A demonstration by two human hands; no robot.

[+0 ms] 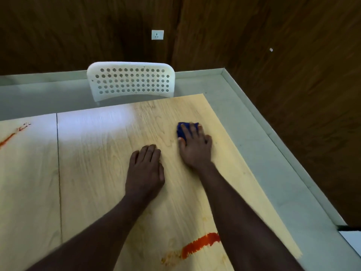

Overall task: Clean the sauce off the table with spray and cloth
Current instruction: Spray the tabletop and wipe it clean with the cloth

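- Dark wood-panelled wall (293,114) at the back, with a white socket (157,34) on it; a white perforated chair (130,81) stands pushed up to the far edge of the pale wooden table (93,163)
- Far to the left of all the fingers, past the seam (58,173) between the boards, a thin sauce streak (13,134) is not yet wiped
- The left hand (145,171) lies palm down on bare wood, fingers straight and close together, holding nothing; it seems to be bracing
- Just to its right and a little farther away, the right hand (195,147) presses a bunched blue cloth (182,131) against the table, its fingers (192,130) spread almost flat over the top and the thumb touching the cloth's near side; most of the cloth is hidden under them
- The wood around those fingers looks free of sauce
- The thick red sauce smear (201,244) lies behind the right-hand fingers, back toward the person, well apart from the cloth; its right end disappears under the right forearm
- Its long axis runs from lower left up to the right, crossing that forearm; the paler orange patch at its left end looks like thinned sauce, though blur makes that uncertain
- Since the cloth hand's own arm passes over the smear, a pull straight back along the arm would probably bring the cloth onto it
- No spray bottle is in view
- To the right, beyond the table edge, a grey floor (263,153)
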